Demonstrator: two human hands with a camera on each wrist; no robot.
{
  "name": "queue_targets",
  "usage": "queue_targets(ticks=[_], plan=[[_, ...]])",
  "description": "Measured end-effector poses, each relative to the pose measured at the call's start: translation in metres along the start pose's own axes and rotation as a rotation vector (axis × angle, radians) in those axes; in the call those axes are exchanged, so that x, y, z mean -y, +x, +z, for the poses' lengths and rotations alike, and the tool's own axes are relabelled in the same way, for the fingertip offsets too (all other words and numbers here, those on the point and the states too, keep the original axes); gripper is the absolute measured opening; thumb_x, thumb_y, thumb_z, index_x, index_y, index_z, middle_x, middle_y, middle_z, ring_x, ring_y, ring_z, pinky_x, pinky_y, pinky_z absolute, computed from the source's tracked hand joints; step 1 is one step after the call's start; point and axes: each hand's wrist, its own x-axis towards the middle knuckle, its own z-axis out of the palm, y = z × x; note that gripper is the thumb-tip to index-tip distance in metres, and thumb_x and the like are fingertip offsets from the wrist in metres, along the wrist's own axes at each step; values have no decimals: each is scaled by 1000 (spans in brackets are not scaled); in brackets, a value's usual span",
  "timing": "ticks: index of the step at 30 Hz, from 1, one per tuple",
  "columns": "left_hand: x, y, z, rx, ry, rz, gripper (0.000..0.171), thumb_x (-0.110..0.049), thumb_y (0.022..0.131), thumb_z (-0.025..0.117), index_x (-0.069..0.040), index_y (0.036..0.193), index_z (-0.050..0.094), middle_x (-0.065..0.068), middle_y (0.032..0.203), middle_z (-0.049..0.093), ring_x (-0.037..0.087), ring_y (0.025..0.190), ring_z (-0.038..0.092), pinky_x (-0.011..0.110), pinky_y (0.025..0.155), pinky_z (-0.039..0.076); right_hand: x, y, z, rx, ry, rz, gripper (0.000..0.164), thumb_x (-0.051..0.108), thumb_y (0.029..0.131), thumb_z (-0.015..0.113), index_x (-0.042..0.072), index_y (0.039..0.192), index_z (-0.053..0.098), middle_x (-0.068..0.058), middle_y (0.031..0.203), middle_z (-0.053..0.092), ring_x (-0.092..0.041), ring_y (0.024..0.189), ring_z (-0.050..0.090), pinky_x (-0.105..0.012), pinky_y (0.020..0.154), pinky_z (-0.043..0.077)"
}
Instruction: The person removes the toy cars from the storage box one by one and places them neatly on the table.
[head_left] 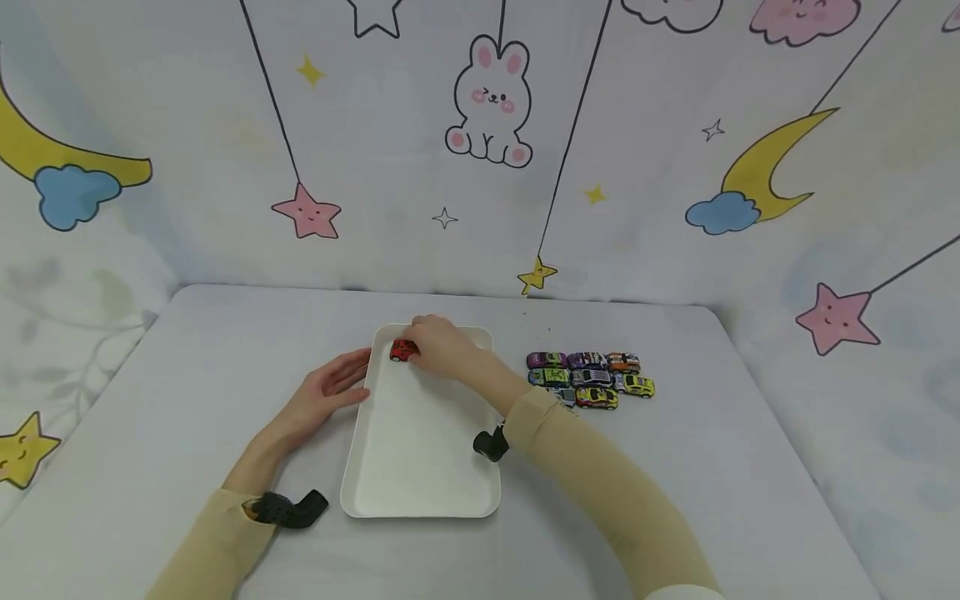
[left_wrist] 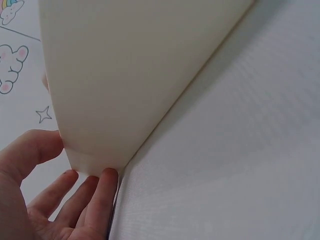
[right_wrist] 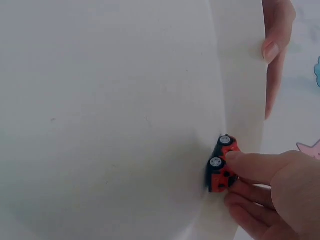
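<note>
A small red toy car (head_left: 401, 351) with black markings sits at the far left corner of the white tray (head_left: 420, 467). My right hand (head_left: 444, 347) pinches it between thumb and fingers; in the right wrist view the car's (right_wrist: 223, 162) wheels face the tray floor and wall. Along the tray's left side, my left hand (head_left: 324, 396) rests with extended fingers against the outer wall. The left wrist view shows those fingertips (left_wrist: 107, 177) touching the tray near its corner, thumb at the edge.
Right of the tray, several colourful toy cars (head_left: 592, 378) stand in close rows on the white tablecloth (head_left: 697, 492). Behind the table rises a cloth backdrop (head_left: 405, 150) printed with stars, moons and a rabbit. Black wrist cameras (head_left: 296, 509) are worn on both forearms.
</note>
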Motion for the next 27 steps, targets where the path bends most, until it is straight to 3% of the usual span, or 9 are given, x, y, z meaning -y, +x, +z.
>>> queue_targets(ticks=[12,19,27], plan=[[-3,0,1,-4,18,-12,65,-10,90,63,-8,146,30,11,152,29,28,139,29,16,101,38,-3,-9,3,38,21,34,12,14,84,70,7,91,62,3,75,54,-14,73,46,-23,65,37],[-3,0,1,-8,16,-10,65,-9,90,63,-7,146,29,12,152,29,29,138,28,14,101,38,0,-18,-1,84,18,61,13,12,83,70,10,91,61,4,78,55,-12,73,47,-21,63,40],[-3,0,1,-10,47,-11,66,-11,90,63,-7,146,29,13,152,29,29,138,29,14,100,39,-3,-36,-11,75,19,27,8,9,83,69,9,86,62,3,75,56,-12,69,44,-22,61,35]])
